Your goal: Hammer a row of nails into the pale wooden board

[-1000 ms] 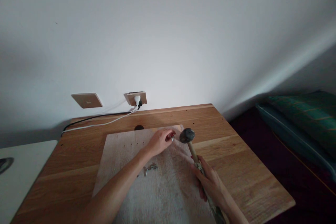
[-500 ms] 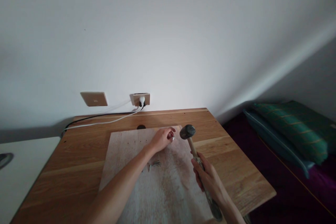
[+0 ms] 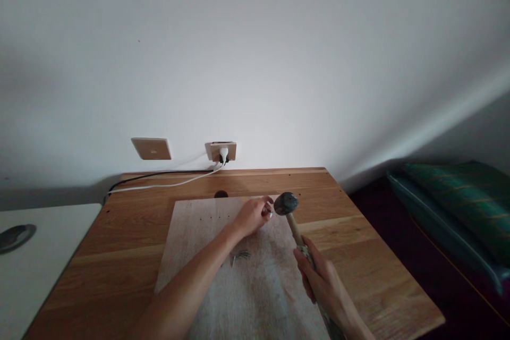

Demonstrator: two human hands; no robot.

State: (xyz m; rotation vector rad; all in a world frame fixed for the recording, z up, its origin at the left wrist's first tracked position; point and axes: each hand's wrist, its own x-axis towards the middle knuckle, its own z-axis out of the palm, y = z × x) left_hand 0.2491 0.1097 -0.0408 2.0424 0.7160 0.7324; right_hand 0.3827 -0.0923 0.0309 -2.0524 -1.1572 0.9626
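Note:
My left hand point(image 3: 253, 216) rests near the far right part of a pale wooden board point(image 3: 207, 276), its fingers pinched on a small nail point(image 3: 269, 215) held against the board. My right hand point(image 3: 323, 282) is closed round the wooden handle of a hammer point(image 3: 290, 218). The dark hammer head hovers just right of the left fingertips. A small heap of loose nails point(image 3: 239, 256) lies on the board beside my left forearm. Small dots along the board's far edge are too small to name.
The board lies on a wooden table point(image 3: 119, 255) against a white wall. A socket point(image 3: 221, 151) with plugs and cables point(image 3: 159, 180) sits behind, next to a switch plate point(image 3: 152, 148). A white counter point(image 3: 35, 255) is at left; green cushions point(image 3: 462, 196) at right.
The view has shifted slightly. The hammer head has come a little closer to my left fingertips; both hands keep their grips.

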